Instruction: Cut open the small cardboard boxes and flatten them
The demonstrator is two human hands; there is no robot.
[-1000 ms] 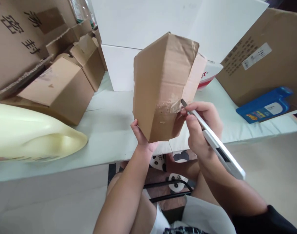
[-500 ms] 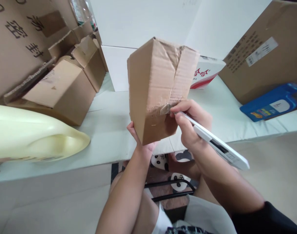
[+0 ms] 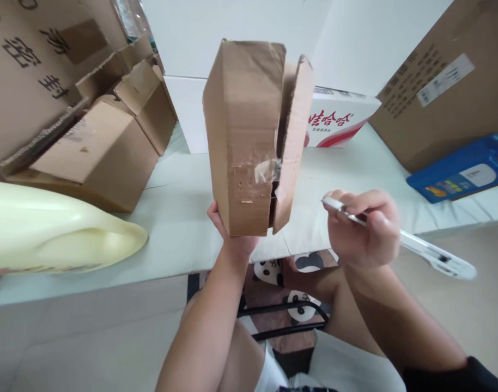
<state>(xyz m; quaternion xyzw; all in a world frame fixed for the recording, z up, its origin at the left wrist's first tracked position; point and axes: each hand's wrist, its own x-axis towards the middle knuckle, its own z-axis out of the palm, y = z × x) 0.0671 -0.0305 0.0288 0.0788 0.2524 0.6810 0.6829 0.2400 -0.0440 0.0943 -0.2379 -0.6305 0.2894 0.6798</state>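
Knife (image 3: 435, 256) Pulls Clear of Box (image 3: 249, 120) as Flap (image 3: 293, 141) Parts

The right hand (image 3: 365, 231), gripping it, has swung off right — the flap now gapes. The left hand (image 3: 237, 245) holds the box's lower end near the table edge (image 3: 171, 264) — any contact there is hidden.

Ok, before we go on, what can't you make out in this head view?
In the head view:
- Inside the held carton: its walls hide all but a dark slit.
- Left grip: mostly hidden behind the carton.
- White cutter: midsection covered by the right grip.
- Yellow container: cut off by the left edge.
- White label: small print too blurred.
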